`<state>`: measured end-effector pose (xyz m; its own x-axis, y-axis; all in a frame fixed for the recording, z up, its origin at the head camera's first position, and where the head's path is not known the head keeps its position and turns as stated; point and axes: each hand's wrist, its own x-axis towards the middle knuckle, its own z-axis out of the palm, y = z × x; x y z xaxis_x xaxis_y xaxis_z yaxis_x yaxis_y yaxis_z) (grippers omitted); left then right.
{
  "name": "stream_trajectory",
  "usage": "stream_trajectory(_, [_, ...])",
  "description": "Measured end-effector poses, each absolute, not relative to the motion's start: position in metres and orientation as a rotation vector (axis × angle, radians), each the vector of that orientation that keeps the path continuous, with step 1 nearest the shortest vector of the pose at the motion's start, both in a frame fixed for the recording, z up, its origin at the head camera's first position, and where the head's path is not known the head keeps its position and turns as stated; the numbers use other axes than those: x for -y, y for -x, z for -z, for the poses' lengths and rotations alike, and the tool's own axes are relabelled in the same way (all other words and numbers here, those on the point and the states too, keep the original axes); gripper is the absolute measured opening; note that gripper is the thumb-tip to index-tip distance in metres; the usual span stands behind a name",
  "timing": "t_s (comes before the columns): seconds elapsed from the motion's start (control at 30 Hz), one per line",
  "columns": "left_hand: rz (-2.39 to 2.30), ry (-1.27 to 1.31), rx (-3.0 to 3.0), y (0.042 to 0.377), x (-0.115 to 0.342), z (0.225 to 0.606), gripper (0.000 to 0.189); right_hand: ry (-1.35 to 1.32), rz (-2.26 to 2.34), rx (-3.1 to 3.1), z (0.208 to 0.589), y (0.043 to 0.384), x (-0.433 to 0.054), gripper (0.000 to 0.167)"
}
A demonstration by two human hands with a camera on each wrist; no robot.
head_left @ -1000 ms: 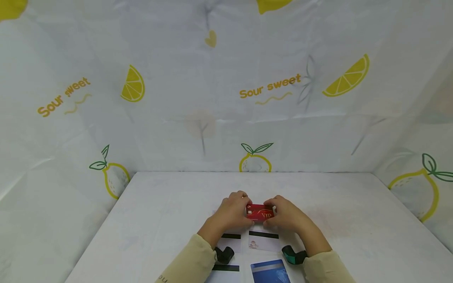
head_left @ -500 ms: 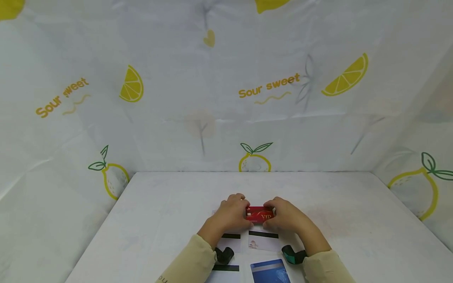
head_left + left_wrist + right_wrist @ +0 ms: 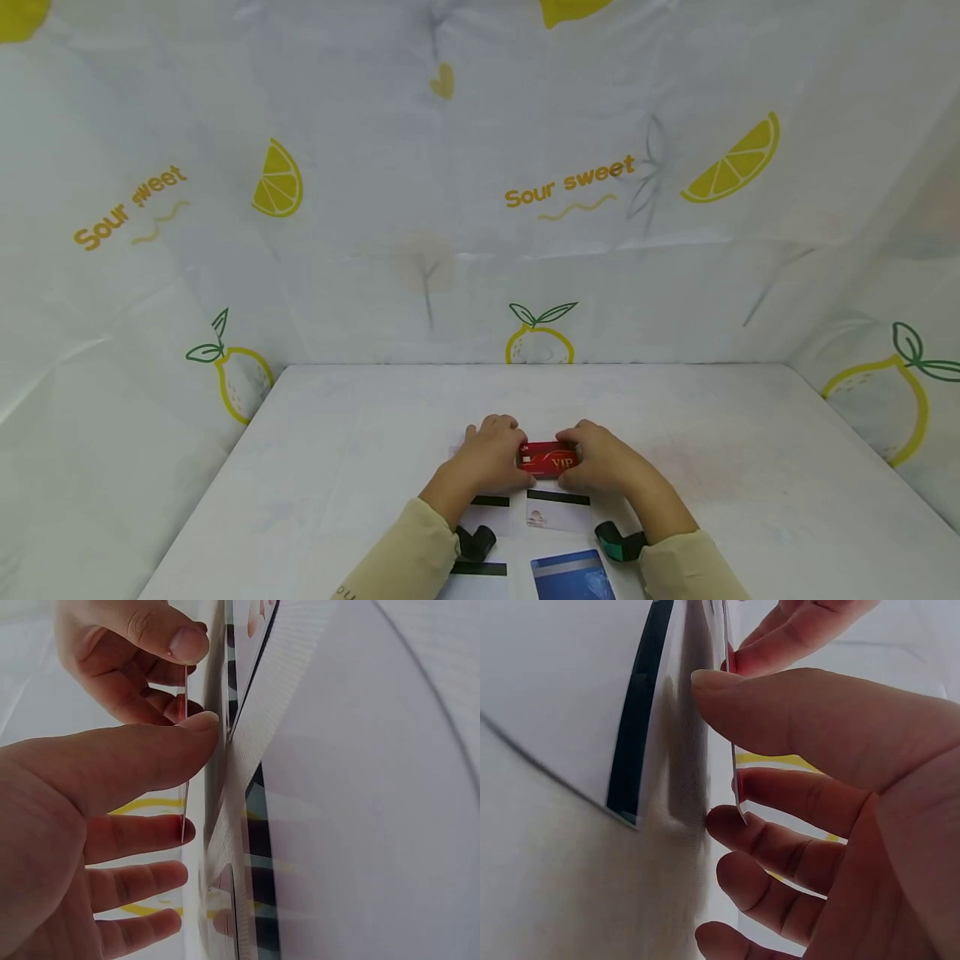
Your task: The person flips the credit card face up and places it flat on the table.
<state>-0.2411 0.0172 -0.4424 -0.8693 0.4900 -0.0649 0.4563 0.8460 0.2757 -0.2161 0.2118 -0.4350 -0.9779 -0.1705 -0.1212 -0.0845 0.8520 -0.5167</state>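
A red card (image 3: 550,460) with "VIP" printed on it is pinched at its two ends by both hands. My left hand (image 3: 486,460) holds its left end and my right hand (image 3: 603,462) its right end, thumbs on the near side and fingers behind. In the left wrist view the card shows edge-on as a thin strip (image 3: 184,806), close to the table surface. The right wrist view also has the card's thin edge (image 3: 735,769) between thumb and fingers. Whether its lower edge touches the table I cannot tell.
Nearer me lie a white card with a black stripe (image 3: 558,512), a second striped card (image 3: 491,517) partly behind my left wrist, another striped card (image 3: 476,583) and a blue card (image 3: 572,577). Dark bands (image 3: 621,542) sit at both wrists. A lemon-print sheet (image 3: 420,183) hangs behind the white table (image 3: 360,417).
Both hands have moved slightly toward me with the red card between them. The cards lying on the table have stayed where they were.
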Motion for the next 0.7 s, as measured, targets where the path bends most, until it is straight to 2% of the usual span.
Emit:
stream_trajectory(0.23, [-0.332, -0.744, -2.887, 0.2413, -0.0175, 0.4439, 0.050, 0.216, 0.740, -2.886, 0.4360, 0.2155, -0.2115, 0.053])
stream_trajectory(0.7, [-0.267, -0.725, -2.888, 0.2372, -0.0208, 0.4403, 0.053, 0.174, 0.750, -2.896, 0.4375, 0.2145, -0.2083, 0.055])
